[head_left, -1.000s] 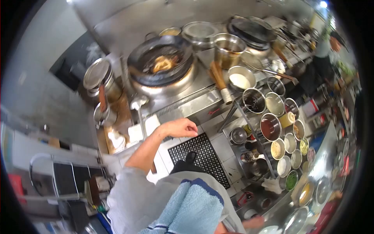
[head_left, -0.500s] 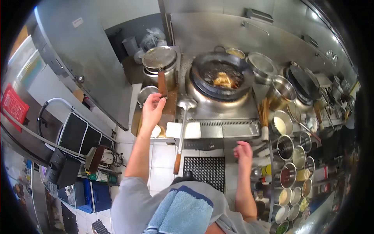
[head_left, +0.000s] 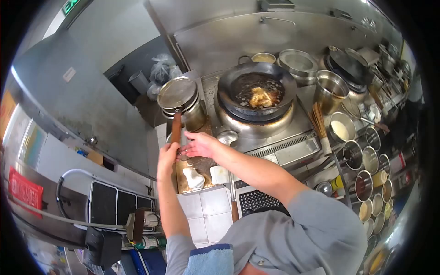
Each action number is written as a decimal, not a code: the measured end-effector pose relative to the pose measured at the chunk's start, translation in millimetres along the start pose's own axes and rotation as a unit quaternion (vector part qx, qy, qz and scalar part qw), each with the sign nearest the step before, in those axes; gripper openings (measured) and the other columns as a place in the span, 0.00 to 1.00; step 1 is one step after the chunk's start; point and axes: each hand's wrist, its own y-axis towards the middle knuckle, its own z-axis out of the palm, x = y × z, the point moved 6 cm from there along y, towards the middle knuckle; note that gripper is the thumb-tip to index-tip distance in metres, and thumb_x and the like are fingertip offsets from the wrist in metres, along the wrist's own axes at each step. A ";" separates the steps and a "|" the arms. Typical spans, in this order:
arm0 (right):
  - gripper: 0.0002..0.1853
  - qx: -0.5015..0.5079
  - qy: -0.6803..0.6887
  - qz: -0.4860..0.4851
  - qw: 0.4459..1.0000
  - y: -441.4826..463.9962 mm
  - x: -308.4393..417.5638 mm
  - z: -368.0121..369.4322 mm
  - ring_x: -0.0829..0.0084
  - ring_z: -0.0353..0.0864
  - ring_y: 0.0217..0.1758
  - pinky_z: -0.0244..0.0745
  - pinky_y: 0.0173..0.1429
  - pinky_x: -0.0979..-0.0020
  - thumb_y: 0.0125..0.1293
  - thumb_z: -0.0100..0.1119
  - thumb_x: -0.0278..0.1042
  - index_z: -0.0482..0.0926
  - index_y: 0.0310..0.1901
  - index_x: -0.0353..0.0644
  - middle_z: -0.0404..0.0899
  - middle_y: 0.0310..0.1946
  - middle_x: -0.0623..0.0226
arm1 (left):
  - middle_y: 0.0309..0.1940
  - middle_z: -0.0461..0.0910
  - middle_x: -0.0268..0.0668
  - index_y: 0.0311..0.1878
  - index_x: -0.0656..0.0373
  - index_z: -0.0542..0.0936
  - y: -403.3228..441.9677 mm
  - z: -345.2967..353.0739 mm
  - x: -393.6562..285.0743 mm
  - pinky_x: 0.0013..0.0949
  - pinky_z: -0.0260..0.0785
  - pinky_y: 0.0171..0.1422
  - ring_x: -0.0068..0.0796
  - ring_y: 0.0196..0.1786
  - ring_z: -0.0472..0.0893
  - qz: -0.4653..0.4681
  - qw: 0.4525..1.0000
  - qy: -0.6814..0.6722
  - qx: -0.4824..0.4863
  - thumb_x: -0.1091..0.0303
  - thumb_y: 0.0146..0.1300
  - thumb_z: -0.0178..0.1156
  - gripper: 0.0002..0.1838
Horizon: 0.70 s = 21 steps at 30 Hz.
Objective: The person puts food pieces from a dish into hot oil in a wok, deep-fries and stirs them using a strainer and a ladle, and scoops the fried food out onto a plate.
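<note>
Strainer (head_left: 177, 93) sits left of upper centre, resting over the mouth of a steel pot (head_left: 196, 115). Round and shallow, dull grey-tan mesh inside a thin metal rim; looks worn, no shine to the mesh. Its handle (head_left: 176, 126) is reddish-brown wood, straight, pointing down the frame toward the hands. Left hand (head_left: 168, 156), left of centre, is at the handle's lower end, fingers partly curled; cannot tell whether it grips the wood or only lies against it. Right hand (head_left: 201, 145) comes in from the right, open, fingers stretched toward the left hand, thumb apart and near the handle. What lies behind the fingers is too hidden to tell. Ladle (head_left: 227, 137) just beside the right wrist, bowl up-frame, shaft passing beneath the forearm. Below the hands, two white cloths (head_left: 193, 178), side by side, the left one crumpled. Upper centre: black wok (head_left: 289, 85) on its burner, dark bubbling oil (head_left: 243, 91), a golden-brown piece of food (head_left: 262, 97) in it. Brush (head_left: 319, 123) right of the wok, bristles up. Blue towel (head_left: 211, 262) at bottom centre, against a grey shirt (head_left: 293, 233).
</note>
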 end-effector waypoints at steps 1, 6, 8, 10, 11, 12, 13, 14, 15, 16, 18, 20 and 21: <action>0.23 -0.002 0.008 0.010 1.000 3.2 1.5 2.5 0.67 0.81 0.33 0.78 0.38 0.71 0.66 0.56 0.51 0.68 0.49 0.39 0.78 0.34 0.57 | 0.29 0.77 0.35 0.40 0.65 0.75 1.3 -8.6 2.9 0.24 0.67 0.27 0.21 0.25 0.73 0.000 1.000 -0.007 -0.016 0.66 0.59 0.53 0.12; 0.06 -0.120 0.152 -0.061 0.979 22.4 29.9 -29.7 0.78 0.64 0.16 0.60 0.15 0.80 0.66 0.48 0.30 0.66 0.32 0.39 0.67 0.20 0.67 | 0.31 0.71 0.38 0.49 0.71 0.67 25.2 0.7 3.6 0.22 0.64 0.23 0.19 0.25 0.69 -0.148 0.838 -0.504 0.148 0.75 0.64 0.48 0.12; 0.04 -0.087 0.129 -0.063 0.986 26.6 55.8 -55.8 0.79 0.60 0.13 0.51 0.13 0.78 0.62 0.42 0.23 0.64 0.29 0.38 0.65 0.19 0.65 | 0.30 0.67 0.34 0.43 0.70 0.65 27.6 14.5 -6.8 0.18 0.59 0.20 0.16 0.20 0.62 -0.175 0.737 -0.612 0.226 0.72 0.69 0.46 0.08; 0.04 -0.058 0.024 -0.138 0.988 0.7 84.6 -75.5 0.77 0.56 0.11 0.45 0.12 0.74 0.57 0.41 0.19 0.63 0.26 0.36 0.63 0.17 0.63 | 0.30 0.65 0.35 0.49 0.71 0.63 16.5 18.8 -19.8 0.18 0.56 0.19 0.15 0.20 0.61 -0.108 0.784 -0.566 0.230 0.74 0.69 0.46 0.10; 0.04 -0.061 -0.001 -0.152 0.987 -24.3 96.6 -83.9 0.76 0.55 0.10 0.45 0.12 0.72 0.54 0.41 0.16 0.62 0.28 0.37 0.62 0.16 0.62 | 0.29 0.64 0.35 0.52 0.71 0.63 10.5 21.9 -28.2 0.18 0.54 0.19 0.15 0.20 0.60 -0.069 0.803 -0.543 0.236 0.76 0.69 0.46 0.12; 0.08 -0.097 -0.013 -0.178 0.979 -49.4 107.4 -103.0 0.76 0.58 0.12 0.48 0.12 0.73 0.55 0.42 0.16 0.67 0.35 0.37 0.66 0.21 0.59 | 0.30 0.65 0.35 0.48 0.70 0.65 1.0 22.4 -28.6 0.16 0.52 0.17 0.14 0.20 0.60 -0.042 0.839 -0.504 0.199 0.74 0.69 0.47 0.09; 0.15 -0.148 -0.028 -0.174 0.973 -66.4 112.3 -137.0 0.75 0.61 0.14 0.49 0.12 0.74 0.57 0.44 0.19 0.71 0.46 0.41 0.68 0.27 0.56 | 0.30 0.65 0.35 0.46 0.69 0.65 -6.2 24.0 -25.1 0.16 0.53 0.17 0.14 0.20 0.60 -0.032 0.847 -0.496 0.185 0.74 0.70 0.47 0.08; 0.23 -0.195 -0.158 -0.213 0.944 -123.7 130.9 -138.6 0.72 0.68 0.20 0.62 0.17 0.72 0.60 0.47 0.23 0.68 0.59 0.41 0.70 0.35 0.54 | 0.30 0.66 0.35 0.44 0.67 0.65 -12.1 23.8 -21.0 0.16 0.53 0.16 0.14 0.20 0.60 -0.022 0.855 -0.490 0.168 0.73 0.70 0.48 0.07; 0.25 -0.229 -0.273 -0.193 0.914 -165.9 148.1 -144.5 0.69 0.70 0.33 0.64 0.31 0.71 0.61 0.48 0.25 0.66 0.61 0.40 0.70 0.43 0.53 | 0.30 0.66 0.35 0.42 0.66 0.66 -15.7 22.0 -16.4 0.16 0.53 0.16 0.14 0.20 0.60 -0.011 0.862 -0.484 0.149 0.73 0.70 0.48 0.06; 0.26 -0.263 -0.391 -0.166 0.866 -208.3 165.1 -150.3 0.67 0.71 0.46 0.67 0.45 0.69 0.62 0.49 0.26 0.63 0.64 0.38 0.70 0.52 0.51 | 0.33 0.71 0.38 0.40 0.63 0.68 -18.7 21.2 -13.4 0.16 0.55 0.16 0.13 0.20 0.61 0.005 0.866 -0.475 0.158 0.73 0.68 0.51 0.04; 0.26 -0.318 -0.523 -0.238 0.754 -287.9 195.2 -170.0 0.66 0.73 0.57 0.67 0.61 0.68 0.65 0.49 0.28 0.63 0.66 0.38 0.74 0.54 0.51 | 0.32 0.68 0.36 0.38 0.62 0.66 -21.9 23.4 -10.3 0.16 0.55 0.16 0.13 0.20 0.60 -0.008 0.865 -0.483 0.136 0.72 0.69 0.50 0.05; 0.22 -0.335 -0.625 -0.203 0.675 -359.0 213.4 -155.1 0.67 0.74 0.56 0.67 0.59 0.67 0.67 0.49 0.30 0.66 0.62 0.36 0.76 0.52 0.55 | 0.32 0.66 0.36 0.39 0.64 0.66 -19.3 25.8 -2.0 0.16 0.55 0.15 0.14 0.21 0.60 -0.035 0.848 -0.514 0.125 0.71 0.69 0.49 0.06; 0.21 -0.326 -0.646 -0.244 0.646 -384.3 217.3 -154.0 0.78 0.69 0.34 0.68 0.44 0.74 0.66 0.48 0.29 0.67 0.60 0.36 0.72 0.32 0.68 | 0.32 0.66 0.37 0.41 0.65 0.66 -15.7 29.1 4.6 0.16 0.55 0.15 0.14 0.21 0.60 -0.047 0.834 -0.532 0.139 0.71 0.69 0.49 0.06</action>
